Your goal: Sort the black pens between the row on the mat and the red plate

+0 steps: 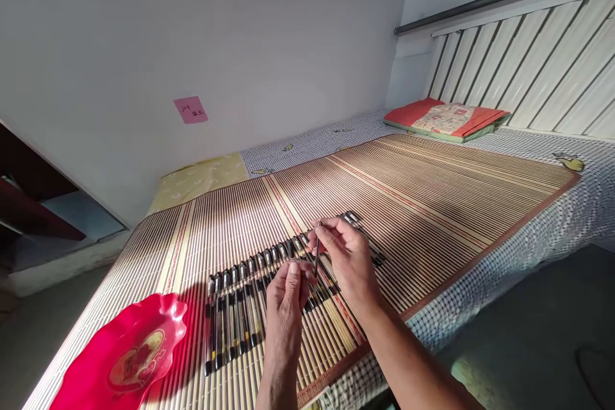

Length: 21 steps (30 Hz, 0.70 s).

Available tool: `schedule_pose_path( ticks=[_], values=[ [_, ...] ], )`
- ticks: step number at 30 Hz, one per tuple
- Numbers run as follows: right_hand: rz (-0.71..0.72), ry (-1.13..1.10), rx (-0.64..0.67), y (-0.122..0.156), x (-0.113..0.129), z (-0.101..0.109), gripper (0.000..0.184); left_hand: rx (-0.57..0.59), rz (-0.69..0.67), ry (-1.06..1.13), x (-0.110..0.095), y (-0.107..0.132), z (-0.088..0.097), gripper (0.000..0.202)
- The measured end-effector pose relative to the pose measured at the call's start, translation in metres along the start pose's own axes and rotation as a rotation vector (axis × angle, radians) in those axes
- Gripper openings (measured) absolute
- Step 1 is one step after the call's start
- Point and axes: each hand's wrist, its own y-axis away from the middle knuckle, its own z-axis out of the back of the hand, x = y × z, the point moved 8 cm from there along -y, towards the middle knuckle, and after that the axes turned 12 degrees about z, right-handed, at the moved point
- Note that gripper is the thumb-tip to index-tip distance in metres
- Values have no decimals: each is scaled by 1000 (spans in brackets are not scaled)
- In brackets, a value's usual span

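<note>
A row of several black pens (240, 298) lies side by side on a striped bamboo mat (432, 198) spread over a bed. Over the middle of that row my right hand (348, 259) pinches a thin dark pen part (317, 256), held nearly upright. Just to its left my left hand (286, 298) is curled, its fingertips pinched close to the lower end of that part. What the left fingers hold is hidden. More pens (353, 218) show beyond my right hand.
A red heart-patterned plastic dish (127, 352) sits on the mat at the front left. A folded red and floral pillow (446, 118) lies at the far right by a slatted headboard. A pink sticky note (190, 109) is on the white wall. The bed's edge runs diagonally at right.
</note>
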Motion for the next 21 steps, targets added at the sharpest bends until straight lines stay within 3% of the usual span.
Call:
schedule_pose_path(
  ticks=[4, 6, 10, 13, 16, 18, 21],
  values=[
    [-23, 177, 132, 6, -4, -15, 23, -113, -62, -90, -9, 4, -1, 62],
    [-31, 198, 137, 10, -8, -21, 19, -161, -73, -137, -8, 4, -1, 62],
    [-20, 221, 168, 5, -4, -14, 14, -125, -36, -186, 0, 2, -6, 57],
    [-78, 315, 248, -20, 4, 22, 15, -45, -8, -199, 5, 0, -8, 50],
    [-154, 674, 260, -63, 2, 86, 9, -55, 33, -209, 7, -3, 0, 55],
    [-252, 904, 286, -88, -13, 126, 8, -85, 52, -194, 7, -4, 6, 54],
    [-376, 1050, 309, -109, -46, 165, 10, -112, 55, -139, 6, -4, 9, 49]
  ],
)
